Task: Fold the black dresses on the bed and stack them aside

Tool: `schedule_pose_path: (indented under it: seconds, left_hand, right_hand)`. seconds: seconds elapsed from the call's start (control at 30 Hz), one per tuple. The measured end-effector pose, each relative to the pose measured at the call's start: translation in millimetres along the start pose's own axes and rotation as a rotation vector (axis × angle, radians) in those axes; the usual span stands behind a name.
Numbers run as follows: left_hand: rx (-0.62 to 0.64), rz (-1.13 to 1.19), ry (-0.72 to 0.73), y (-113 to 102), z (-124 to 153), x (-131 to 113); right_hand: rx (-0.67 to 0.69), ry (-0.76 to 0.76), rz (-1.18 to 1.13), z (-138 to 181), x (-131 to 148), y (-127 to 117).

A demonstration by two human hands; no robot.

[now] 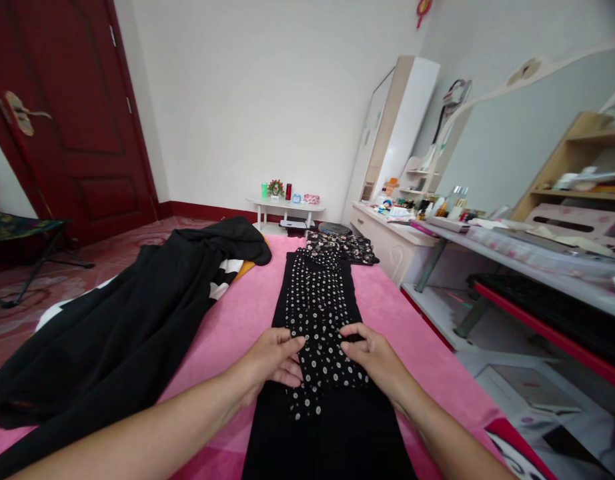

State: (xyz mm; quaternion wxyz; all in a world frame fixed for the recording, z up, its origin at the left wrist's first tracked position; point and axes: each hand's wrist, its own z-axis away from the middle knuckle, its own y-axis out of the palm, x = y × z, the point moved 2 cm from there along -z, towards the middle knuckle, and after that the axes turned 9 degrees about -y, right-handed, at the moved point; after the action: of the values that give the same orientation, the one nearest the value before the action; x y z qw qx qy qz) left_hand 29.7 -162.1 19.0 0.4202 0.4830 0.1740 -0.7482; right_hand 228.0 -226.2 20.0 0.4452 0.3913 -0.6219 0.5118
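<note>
A black garment with white dots lies lengthwise on a larger plain black garment, both on the bed. My left hand is at the dotted cloth's left edge, thumb and forefinger closed on it, the other fingers curled beneath. Opposite, at the right side, my right hand pinches the same cloth between thumb and forefinger, its tips slightly apart around the fabric. A narrow dotted strip hangs lower, between my wrists. The far end of the dotted cloth looks gathered.
Pink bedding spreads underneath. A heap of black clothing lies left, and a folded floral cloth lies beyond. A dressing table with bottles stands right, a low white table against the wall, a red door far left.
</note>
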Motion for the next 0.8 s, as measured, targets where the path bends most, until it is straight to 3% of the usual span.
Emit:
schedule_pose_path:
  seconds: [0.23,0.37,0.53,0.63,0.8]
  left_hand:
    - [0.035,0.053,0.176,5,3,-5]
    - [-0.063,0.016,0.235,7,-6,-1]
    - [-0.09,-0.066,0.215,4,-12,1]
    - [-0.094,-0.158,0.187,3,-13,1]
    - [-0.151,-0.387,0.301,1,-13,4]
  right_hand:
    - [-0.032,-0.288,0.113,18,13,3]
    - [-0.074,-0.423,0.169,23,13,0]
    - [-0.214,-0.283,0.153,27,-6,-5]
    - [-0.17,-0.209,0.191,27,-13,-5]
    - [-0.109,-0.215,0.309,28,-8,-4]
